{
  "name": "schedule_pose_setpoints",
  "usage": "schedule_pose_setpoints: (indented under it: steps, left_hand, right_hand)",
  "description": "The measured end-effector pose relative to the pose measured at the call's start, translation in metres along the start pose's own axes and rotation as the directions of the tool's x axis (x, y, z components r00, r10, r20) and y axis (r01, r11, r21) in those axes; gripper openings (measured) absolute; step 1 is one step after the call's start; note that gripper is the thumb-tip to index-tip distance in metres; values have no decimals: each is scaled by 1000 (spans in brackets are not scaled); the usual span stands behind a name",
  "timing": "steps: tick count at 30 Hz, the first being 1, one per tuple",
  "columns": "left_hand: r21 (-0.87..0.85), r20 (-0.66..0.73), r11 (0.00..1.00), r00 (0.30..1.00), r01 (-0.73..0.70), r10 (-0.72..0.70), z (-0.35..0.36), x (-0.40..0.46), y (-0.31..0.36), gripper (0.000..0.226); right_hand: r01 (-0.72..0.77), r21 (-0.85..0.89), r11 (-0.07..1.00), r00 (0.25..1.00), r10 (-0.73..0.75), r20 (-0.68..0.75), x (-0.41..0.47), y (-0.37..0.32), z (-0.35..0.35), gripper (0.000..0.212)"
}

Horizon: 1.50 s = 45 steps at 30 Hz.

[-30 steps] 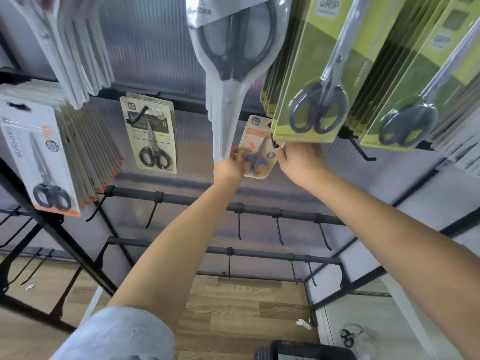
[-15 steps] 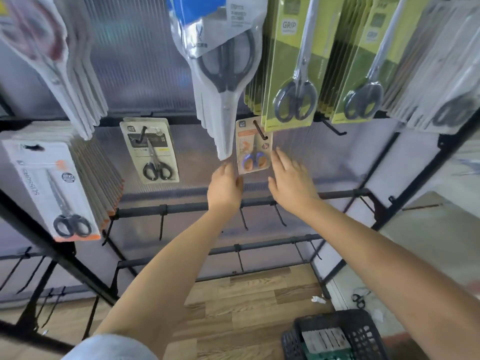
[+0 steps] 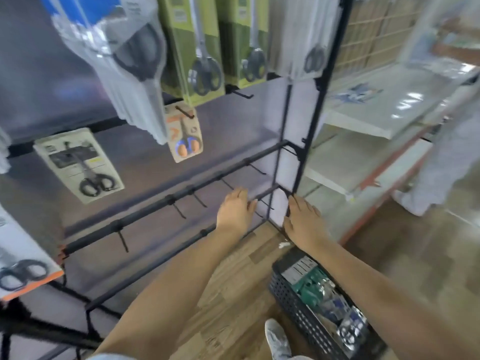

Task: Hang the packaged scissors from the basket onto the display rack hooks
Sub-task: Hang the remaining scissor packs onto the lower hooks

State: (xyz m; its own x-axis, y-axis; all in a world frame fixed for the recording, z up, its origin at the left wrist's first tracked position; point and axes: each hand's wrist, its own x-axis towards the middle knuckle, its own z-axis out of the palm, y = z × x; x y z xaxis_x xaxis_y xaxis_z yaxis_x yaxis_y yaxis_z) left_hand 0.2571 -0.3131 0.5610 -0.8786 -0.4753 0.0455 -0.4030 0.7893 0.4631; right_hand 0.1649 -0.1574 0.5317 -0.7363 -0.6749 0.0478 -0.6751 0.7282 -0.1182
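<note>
Reaching toward restock: both hands empty, basket below right.

Left hand (image 3: 235, 210) and right hand (image 3: 302, 224) hover with loose, spread fingers before the rack (image 3: 298, 157), holding nothing. Basket (image 3: 298, 305) sits on the floor beneath the right forearm, nearer the right hand, down and back from it; long axis runs away to the lower right. Contents: packaged scissors (image 3: 324, 292), seemingly clear blisters with green and white cards, though blurred. One small orange pack (image 3: 184, 136) hangs on a hook (image 3: 185, 112), upper left of both hands.
</note>
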Motion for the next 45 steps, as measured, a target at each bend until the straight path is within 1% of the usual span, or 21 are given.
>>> schedule_pose_setpoints:
  steps: [2, 5, 8, 11, 14, 17, 19, 22, 25, 27, 29, 31, 34, 36, 38, 39, 41, 42, 44, 45]
  left_hand:
    - [-20, 60, 998, 996, -67, 68, 17, -4, 19, 47]
    - [-73, 138, 983, 975, -167, 176, 44, -12, 49, 40]
    - [-137, 212, 959, 939, -247, 272, 74, -19, 78, 38]
    - [-159, 258, 925, 890, -345, 376, 103, -19, 102, 36]
    - [-164, 319, 903, 845, -397, 429, 131, -15, 118, 30]
    - [-147, 356, 895, 822, -421, 445, 153, -10, 126, 27]
    - [-118, 390, 891, 805, -438, 447, 165, -4, 129, 24]
    - [-119, 426, 897, 794, -426, 434, 187, 11, 130, 23]
    - [-109, 467, 907, 784, -407, 409, 212, 29, 133, 22]
    - [-99, 519, 913, 763, -395, 386, 230, 42, 134, 22]
    - [-75, 574, 923, 740, -378, 350, 249, 51, 131, 25]
    - [-65, 614, 931, 721, -360, 322, 267, 59, 128, 25]
    - [-45, 655, 929, 692, -366, 304, 293, 73, 121, 23]
    - [-43, 696, 929, 656, -367, 291, 307, 81, 115, 22]
    - [-44, 740, 911, 599, -410, 306, 324, 94, 105, 22]
    - [-29, 752, 904, 587, -426, 301, 332, 100, 100, 22]
    - [-3, 764, 896, 577, -445, 289, 351, 116, 90, 22]
    - [0, 765, 895, 576, -446, 287, 360, 124, 86, 21]
    - [-6, 770, 901, 573, -434, 281, 384, 135, 77, 20]
    - [1, 766, 912, 586, -409, 262, 396, 140, 72, 21]
  right_hand:
    - [-100, -32, 994, 994, 101, 38, -30, 21, 3, 60]
    - [-239, -37, 970, 968, 241, 66, -71, 50, 5, 57]
    - [-383, 13, 924, 922, 381, 72, -105, 76, 5, 56]
    - [-501, 47, 864, 864, 497, 84, -129, 101, 7, 56]
    - [-588, 44, 808, 807, 581, 107, -149, 123, 15, 57]
    - [-649, 75, 757, 760, 641, 101, -158, 139, 22, 54]
    - [-663, 84, 743, 748, 657, 94, -156, 148, 30, 55]
    - [-683, 103, 723, 730, 675, 105, -150, 163, 48, 55]
    - [-710, 144, 690, 704, 688, 176, -144, 178, 73, 57]
    - [-733, 169, 659, 680, 701, 216, -139, 189, 92, 55]
    - [-767, 204, 609, 642, 721, 260, -134, 200, 115, 51]
    - [-808, 224, 545, 589, 738, 328, -130, 208, 135, 48]
    - [-830, 222, 511, 556, 731, 396, -121, 224, 164, 50]
    - [-850, 227, 475, 524, 725, 446, -118, 230, 181, 49]
    - [-874, 231, 428, 485, 729, 483, -114, 235, 201, 50]
    - [-883, 224, 412, 468, 728, 501, -113, 236, 214, 52]
    - [-888, 198, 415, 453, 709, 541, -111, 237, 246, 53]
    - [-883, 188, 430, 457, 695, 555, -109, 237, 261, 51]
    - [-898, 189, 398, 428, 683, 592, -109, 237, 291, 49]
    - [-908, 191, 372, 408, 685, 604, -110, 238, 305, 48]
